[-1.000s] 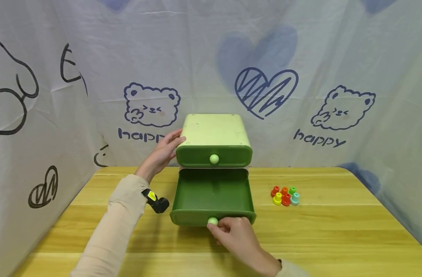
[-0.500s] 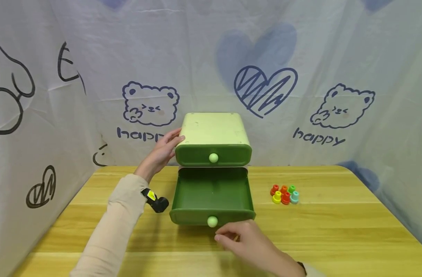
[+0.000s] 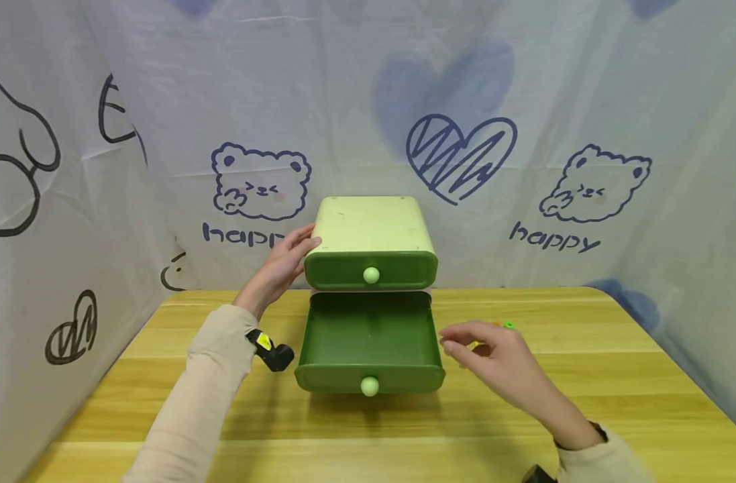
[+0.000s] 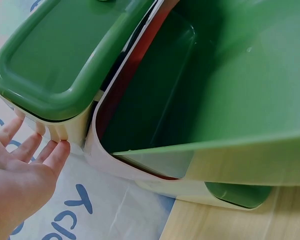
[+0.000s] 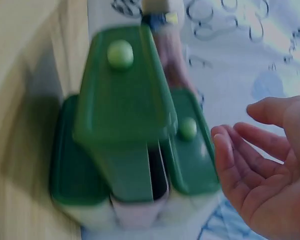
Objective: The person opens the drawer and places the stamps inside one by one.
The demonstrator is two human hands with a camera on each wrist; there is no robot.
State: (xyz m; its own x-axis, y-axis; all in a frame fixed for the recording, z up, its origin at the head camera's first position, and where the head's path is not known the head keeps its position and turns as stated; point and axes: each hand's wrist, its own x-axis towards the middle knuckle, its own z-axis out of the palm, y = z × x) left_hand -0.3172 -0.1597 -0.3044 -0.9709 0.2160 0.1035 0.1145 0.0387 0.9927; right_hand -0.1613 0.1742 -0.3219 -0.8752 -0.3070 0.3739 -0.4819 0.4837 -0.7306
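Observation:
A small cabinet with a pale yellow-green top and green drawer fronts stands on the table. Below its closed top drawer, a deeper drawer is pulled out, its inside bare, with a round light green knob. My left hand rests against the cabinet's left side, fingertips on the cream wall in the left wrist view. To the right of the open drawer, my right hand is in the air with loosely bent fingers, holding nothing. Behind it, small coloured pegs are mostly hidden; a green one peeks out.
In the right wrist view a further green drawer front lies on the other side of the pulled-out drawer, closed. The wooden table extends to both sides. A printed white cloth hangs close behind the cabinet.
My right hand has let go of the lower drawer's knob and moved right and away from me, now covering most of the pegs. The left hand stays on the cabinet.

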